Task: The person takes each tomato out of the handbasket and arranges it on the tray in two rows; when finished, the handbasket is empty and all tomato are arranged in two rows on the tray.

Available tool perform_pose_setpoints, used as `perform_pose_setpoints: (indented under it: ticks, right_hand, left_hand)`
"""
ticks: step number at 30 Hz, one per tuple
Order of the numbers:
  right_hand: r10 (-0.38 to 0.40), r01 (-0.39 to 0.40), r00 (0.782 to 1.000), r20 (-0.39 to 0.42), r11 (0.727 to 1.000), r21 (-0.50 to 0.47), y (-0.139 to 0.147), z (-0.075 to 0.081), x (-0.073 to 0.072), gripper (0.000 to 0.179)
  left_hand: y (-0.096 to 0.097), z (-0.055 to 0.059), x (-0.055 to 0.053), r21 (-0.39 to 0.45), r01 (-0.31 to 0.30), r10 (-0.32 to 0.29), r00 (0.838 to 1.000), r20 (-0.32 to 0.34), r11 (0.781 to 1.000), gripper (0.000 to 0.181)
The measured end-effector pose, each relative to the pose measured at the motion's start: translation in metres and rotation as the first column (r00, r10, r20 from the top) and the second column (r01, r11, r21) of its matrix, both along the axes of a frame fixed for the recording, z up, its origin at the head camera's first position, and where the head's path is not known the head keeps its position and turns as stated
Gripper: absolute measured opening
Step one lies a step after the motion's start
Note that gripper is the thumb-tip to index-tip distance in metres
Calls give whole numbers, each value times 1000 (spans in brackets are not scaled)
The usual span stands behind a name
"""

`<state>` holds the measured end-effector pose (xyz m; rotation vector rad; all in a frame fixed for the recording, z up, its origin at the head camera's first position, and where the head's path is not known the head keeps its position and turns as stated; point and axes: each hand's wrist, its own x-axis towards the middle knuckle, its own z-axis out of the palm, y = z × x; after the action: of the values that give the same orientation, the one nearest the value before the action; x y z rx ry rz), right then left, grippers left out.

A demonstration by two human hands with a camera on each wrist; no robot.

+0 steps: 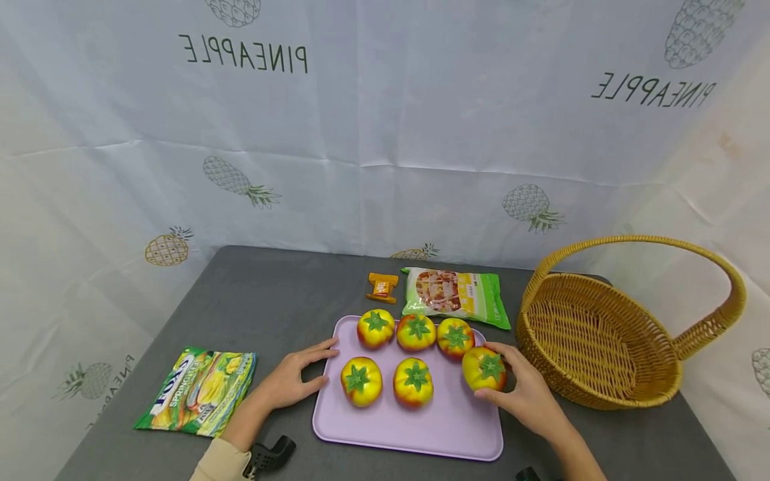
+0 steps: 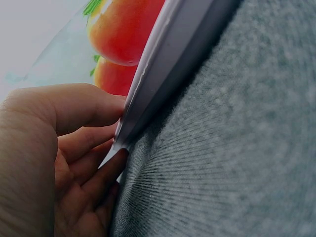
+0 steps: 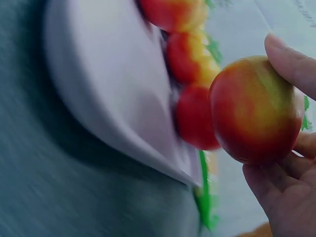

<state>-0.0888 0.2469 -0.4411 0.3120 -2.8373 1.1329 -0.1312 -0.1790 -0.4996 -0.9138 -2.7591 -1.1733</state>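
My right hand [image 1: 529, 394] holds a yellow-and-red persimmon [image 1: 483, 369] with a green star-shaped top over the lilac tray's [image 1: 445, 434] right side. In the right wrist view the thumb and fingers grip this persimmon [image 3: 256, 111] from opposite sides, raised above the tray rim [image 3: 113, 128]. Three persimmons stand in the tray's back row, including a middle one [image 1: 416, 333]. Two more, one at the left [image 1: 361, 381], sit nearer the front. My left hand [image 1: 291, 381] touches the tray's left edge with extended fingers; thumb and fingertips meet the rim [image 2: 148, 74] in the left wrist view.
A wicker basket [image 1: 601, 397] with a tall handle stands right of the tray. Behind the tray lie a green-edged food packet [image 1: 454, 294] and a small orange wrapped snack [image 1: 383, 288]. A green-and-yellow Fox's bag [image 1: 201, 391] lies left, beside the left forearm.
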Motion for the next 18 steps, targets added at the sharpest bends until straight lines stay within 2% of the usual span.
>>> perform_pose_setpoints:
  ticks: [6,18]
  right_hand:
    - [26,-25,998,52,999,-23,-13,-13,1,76]
    - [57,-57,998,18,998,-11,-22,-19,1,76]
  left_hand:
    - [0,0,0,2,2,-2,1000,-10,1000,44]
    - [0,0,0,-8,2,-2,1000,-7,1000,44]
